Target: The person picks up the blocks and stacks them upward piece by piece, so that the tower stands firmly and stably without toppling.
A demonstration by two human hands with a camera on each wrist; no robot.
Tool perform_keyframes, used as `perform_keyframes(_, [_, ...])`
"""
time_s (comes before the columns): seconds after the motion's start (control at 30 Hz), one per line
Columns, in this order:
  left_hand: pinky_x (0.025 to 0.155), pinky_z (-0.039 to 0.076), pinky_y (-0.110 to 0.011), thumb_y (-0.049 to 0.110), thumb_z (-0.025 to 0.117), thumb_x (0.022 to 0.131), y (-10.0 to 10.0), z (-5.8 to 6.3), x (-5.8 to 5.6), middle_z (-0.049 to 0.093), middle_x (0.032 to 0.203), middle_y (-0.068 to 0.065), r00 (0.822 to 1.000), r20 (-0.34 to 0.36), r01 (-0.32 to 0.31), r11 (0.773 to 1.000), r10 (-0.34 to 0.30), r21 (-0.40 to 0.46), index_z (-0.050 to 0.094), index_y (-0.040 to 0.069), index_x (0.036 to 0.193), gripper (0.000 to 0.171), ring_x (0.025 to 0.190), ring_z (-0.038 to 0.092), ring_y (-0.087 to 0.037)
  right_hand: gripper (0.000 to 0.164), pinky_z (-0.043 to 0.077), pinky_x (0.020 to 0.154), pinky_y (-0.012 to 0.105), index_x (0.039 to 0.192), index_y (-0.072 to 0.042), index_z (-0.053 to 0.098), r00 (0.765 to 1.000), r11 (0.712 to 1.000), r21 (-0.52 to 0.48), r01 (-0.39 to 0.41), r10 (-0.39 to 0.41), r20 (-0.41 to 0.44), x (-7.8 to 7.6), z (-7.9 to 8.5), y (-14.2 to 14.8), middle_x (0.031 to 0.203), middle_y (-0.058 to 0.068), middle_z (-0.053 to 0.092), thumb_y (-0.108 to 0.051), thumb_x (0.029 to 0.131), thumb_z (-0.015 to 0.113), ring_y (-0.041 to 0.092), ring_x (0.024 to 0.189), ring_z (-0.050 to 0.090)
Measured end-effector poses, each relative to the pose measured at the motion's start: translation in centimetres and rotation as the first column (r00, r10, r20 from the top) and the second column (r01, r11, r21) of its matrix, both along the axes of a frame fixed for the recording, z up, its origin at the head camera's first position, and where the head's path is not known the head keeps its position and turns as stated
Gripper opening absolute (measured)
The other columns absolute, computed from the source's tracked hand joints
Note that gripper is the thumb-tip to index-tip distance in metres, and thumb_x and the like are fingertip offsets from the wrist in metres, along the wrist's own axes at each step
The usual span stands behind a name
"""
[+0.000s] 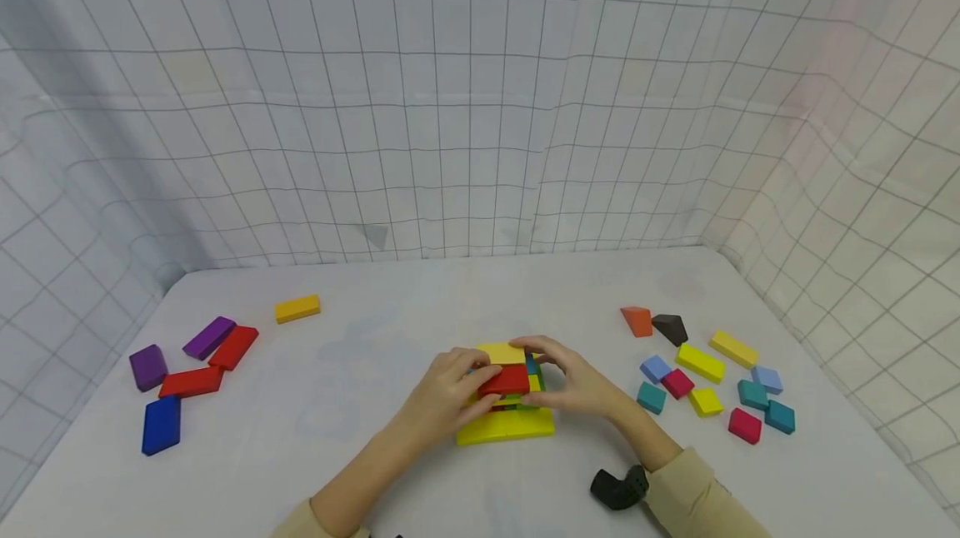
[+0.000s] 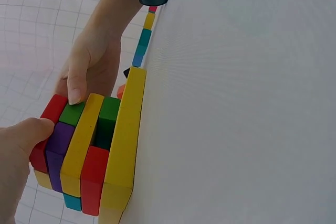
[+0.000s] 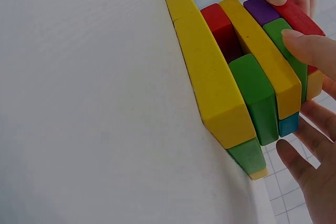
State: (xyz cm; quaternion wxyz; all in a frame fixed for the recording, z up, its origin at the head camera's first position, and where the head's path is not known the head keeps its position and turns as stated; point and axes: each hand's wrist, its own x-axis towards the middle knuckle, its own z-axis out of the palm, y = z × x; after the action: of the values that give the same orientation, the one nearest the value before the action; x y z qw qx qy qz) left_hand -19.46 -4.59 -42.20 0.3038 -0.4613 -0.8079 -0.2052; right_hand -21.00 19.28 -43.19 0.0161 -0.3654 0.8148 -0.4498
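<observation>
A stack of coloured blocks (image 2: 77, 145) rises from a yellow base (image 1: 506, 428) at the middle of the table. My left hand (image 1: 447, 386) pinches a red block (image 1: 505, 379) on the top layer, its thumb on the front face. My right hand (image 1: 573, 380) straddles the stack's right end. Its thumb touches a green block (image 3: 278, 35) just below the red one, and the index finger reaches the far edge of a pale yellow top block (image 1: 501, 353). The other right fingers spread beside the stack. Yellow, purple and teal blocks fill the layers.
Purple, red and blue blocks (image 1: 161, 424) lie at the left, with a yellow-orange block (image 1: 297, 308) farther back. Several small blocks (image 1: 678, 383) and a dark wedge (image 1: 670, 329) lie at the right. A black device (image 1: 619, 488) sits at my right wrist. Gridded white sheeting (image 1: 465, 105) surrounds the table.
</observation>
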Motion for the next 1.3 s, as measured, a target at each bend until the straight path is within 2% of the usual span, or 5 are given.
perform_keyframes(0.13, [0.086, 0.047, -0.039, 0.024, 0.078, 0.072, 0.1, -0.1, 0.0, 0.055, 0.109, -0.009, 0.999, 0.041, 0.001, 0.999, -0.002, 0.04, 0.067, 0.007, 0.1, 0.034, 0.101, 0.052, -0.023, 0.063, 0.043, 0.093, 0.043, 0.132, -0.005, 0.042, 1.0, 1.0, 0.008, 0.008, -0.008, -0.006, 0.4, 0.8, -0.3, 0.133, 0.01, 0.046, -0.008, 0.077, 0.072, 0.021, 0.116, 0.045])
perform_keyframes(0.27, [0.094, 0.043, -0.044, 0.024, 0.075, 0.075, 0.0, -0.4, 0.0, 0.051, 0.124, -0.011, 0.974, 0.227, -0.002, 0.995, -0.021, 0.102, 0.064, 0.009, 0.108, 0.038, 0.115, 0.046, -0.026, 0.059, 0.043, 0.092, 0.049, 0.129, 0.002, 0.042, 1.0, 1.0, 0.004, 0.017, -0.017, 0.019, 1.4, 2.7, -0.9, 0.131, 0.016, 0.047, -0.002, 0.077, 0.07, 0.025, 0.116, 0.045])
perform_keyframes(0.5, [0.097, 0.038, -0.051, 0.028, 0.072, 0.078, -0.7, -0.8, -0.2, 0.042, 0.137, -0.012, 0.781, 0.614, -0.027, 0.976, -0.115, 0.217, 0.046, 0.01, 0.13, 0.061, 0.124, 0.04, -0.028, 0.057, 0.042, 0.092, 0.051, 0.129, 0.002, 0.043, 0.999, 1.0, 0.003, 0.021, -0.021, 0.038, 1.5, 3.1, -1.0, 0.131, 0.015, 0.047, -0.003, 0.079, 0.068, 0.025, 0.115, 0.045])
perform_keyframes(0.6, [0.098, 0.037, -0.049, 0.028, 0.071, 0.079, -0.9, -0.9, -0.3, 0.046, 0.133, -0.008, 0.738, 0.657, -0.029, 0.966, -0.153, 0.257, 0.046, 0.01, 0.13, 0.059, 0.122, 0.043, -0.025, 0.057, 0.041, 0.092, 0.052, 0.13, 0.001, 0.043, 0.999, 1.0, 0.002, 0.023, -0.023, 0.043, 1.5, 3.1, -1.0, 0.131, 0.015, 0.047, -0.004, 0.079, 0.068, 0.025, 0.116, 0.045])
perform_keyframes(1.3, [0.099, 0.037, -0.048, 0.03, 0.076, 0.074, -1.2, -1.3, -0.7, 0.047, 0.131, -0.003, 0.7, 0.694, -0.046, 0.959, -0.169, 0.28, 0.048, 0.013, 0.129, 0.064, 0.12, 0.044, -0.022, 0.058, 0.041, 0.093, 0.052, 0.13, 0.002, 0.043, 0.998, 0.999, 0.002, 0.044, -0.044, 0.048, 1.7, 3.1, -1.0, 0.131, 0.015, 0.047, -0.003, 0.079, 0.069, 0.026, 0.116, 0.045])
